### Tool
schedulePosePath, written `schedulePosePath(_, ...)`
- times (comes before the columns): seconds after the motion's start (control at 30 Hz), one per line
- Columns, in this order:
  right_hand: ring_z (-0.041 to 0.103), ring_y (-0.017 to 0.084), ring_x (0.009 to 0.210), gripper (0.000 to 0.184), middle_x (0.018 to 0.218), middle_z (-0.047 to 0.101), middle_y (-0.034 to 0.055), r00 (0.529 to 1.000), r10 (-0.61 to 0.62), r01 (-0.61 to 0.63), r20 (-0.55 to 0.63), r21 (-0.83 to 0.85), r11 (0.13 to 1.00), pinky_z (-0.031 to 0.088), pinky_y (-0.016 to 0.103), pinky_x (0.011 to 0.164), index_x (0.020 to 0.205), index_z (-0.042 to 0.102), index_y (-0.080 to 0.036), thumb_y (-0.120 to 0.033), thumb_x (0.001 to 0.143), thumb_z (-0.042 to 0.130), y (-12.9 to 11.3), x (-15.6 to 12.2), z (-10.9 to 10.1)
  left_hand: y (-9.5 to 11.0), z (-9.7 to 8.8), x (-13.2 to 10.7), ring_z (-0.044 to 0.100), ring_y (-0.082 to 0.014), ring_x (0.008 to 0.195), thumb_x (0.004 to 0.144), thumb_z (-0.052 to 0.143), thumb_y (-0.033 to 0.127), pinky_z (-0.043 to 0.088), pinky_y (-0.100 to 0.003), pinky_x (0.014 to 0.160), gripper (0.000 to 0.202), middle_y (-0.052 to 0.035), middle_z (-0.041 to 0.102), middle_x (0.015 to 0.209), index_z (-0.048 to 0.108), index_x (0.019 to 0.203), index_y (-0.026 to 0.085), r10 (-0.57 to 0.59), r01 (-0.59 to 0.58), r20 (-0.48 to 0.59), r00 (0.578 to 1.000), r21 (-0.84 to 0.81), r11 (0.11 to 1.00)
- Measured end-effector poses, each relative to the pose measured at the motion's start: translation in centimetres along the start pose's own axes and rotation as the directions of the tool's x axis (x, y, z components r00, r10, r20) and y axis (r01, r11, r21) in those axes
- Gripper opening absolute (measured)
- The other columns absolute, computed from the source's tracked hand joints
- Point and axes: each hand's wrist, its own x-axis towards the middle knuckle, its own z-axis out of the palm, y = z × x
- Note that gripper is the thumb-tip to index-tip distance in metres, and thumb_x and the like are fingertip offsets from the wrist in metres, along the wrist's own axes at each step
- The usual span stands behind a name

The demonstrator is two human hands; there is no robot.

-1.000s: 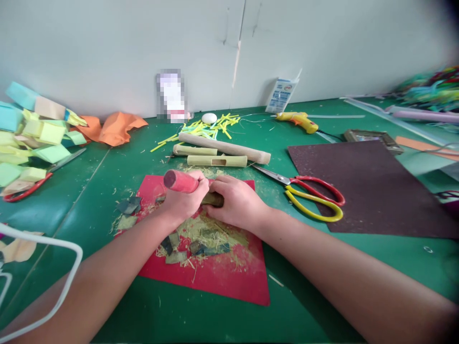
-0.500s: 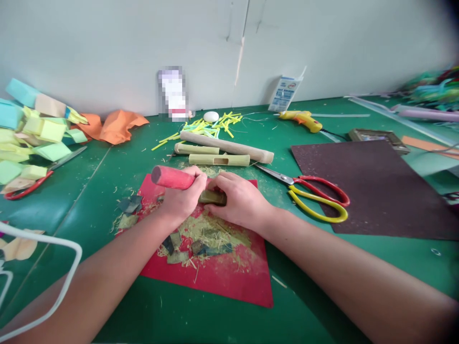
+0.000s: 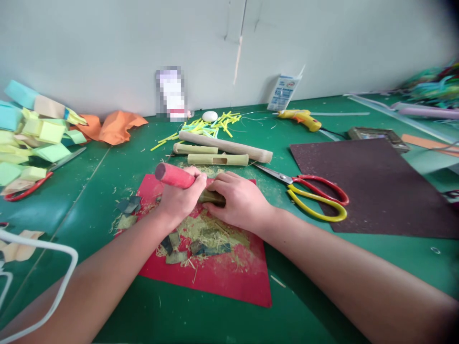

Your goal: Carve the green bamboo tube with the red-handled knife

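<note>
My left hand [image 3: 182,195] is wrapped round a thick red handle [image 3: 175,175], whose round butt points up and to the left. The tool's working end is hidden behind my fingers. Beside it, my right hand [image 3: 241,198] grips a short greenish bamboo piece [image 3: 211,197] from the right and holds it down over the red sheet [image 3: 236,288]. Both hands meet at this piece. Pale shavings and dark bamboo chips [image 3: 208,248] lie scattered on the sheet in front of them.
Behind my hands lie a bamboo tube with a cut notch [image 3: 201,159] and a wooden rod [image 3: 229,145]. To the right are scissors [image 3: 315,191] on a dark board [image 3: 380,191], and a yellow glue gun [image 3: 301,119]. Folded papers [image 3: 43,131] sit left; a white wire frame [image 3: 68,277] juts in nearby.
The butt of the red handle has shifted slightly right and tipped a little, showing more of its round end. My right hand keeps its hold on the bamboo piece.
</note>
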Motion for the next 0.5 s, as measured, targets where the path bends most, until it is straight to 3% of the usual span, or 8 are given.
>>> schedulePosePath(0.17, 0.053, 0.02, 0.081, 0.025, 0.085, 0.062, 0.0067, 1.0, 0.012, -0.011, -0.016, 0.031, 0.999, 0.042, 0.031, 0.073, 0.091, 0.065, -0.014, -0.031, 0.074, 0.069, 0.08, 0.07, 0.25, 0.5, 0.09, 0.01, 0.045, -0.0116, 0.058, 0.083, 0.05, 0.029, 0.04, -0.025, 0.06, 0.027, 0.0028, 0.045, 0.056, 0.044, 0.058, 0.019, 0.023, -0.023, -0.002, 1.0, 0.038, 0.999)
schedulePosePath(0.37, 0.051, 0.016, 0.076, 0.01, 0.077, 0.057, 0.0027, 0.999, 0.017, -0.013, -0.031, 0.134, 0.991, 0.038, 0.028, 0.069, 0.083, 0.063, -0.017, -0.026, 0.078, 0.065, 0.47, 0.18, 0.33, 0.98, 0.21, -0.11, 0.05, -0.0146, 0.062, 0.082, 0.048, 0.032, 0.039, -0.028, 0.062, 0.025, 0.0012, 0.053, 0.059, 0.048, 0.061, 0.02, 0.015, -0.022, 0.034, 0.999, 0.202, 0.979)
schedulePosePath(0.5, 0.049, 0.015, 0.072, 0.011, 0.073, 0.054, 0.001, 0.999, 0.032, -0.029, -0.015, 0.179, 0.983, 0.037, 0.027, 0.066, 0.079, 0.063, -0.017, -0.027, 0.077, 0.067, 0.62, 0.35, 0.19, 0.71, 0.44, 0.25, 0.049, -0.0141, 0.062, 0.078, 0.047, 0.028, 0.038, -0.028, 0.063, 0.022, 0.0015, 0.051, 0.058, 0.045, 0.058, 0.02, 0.002, -0.005, 0.019, 1.0, 0.175, 0.984)
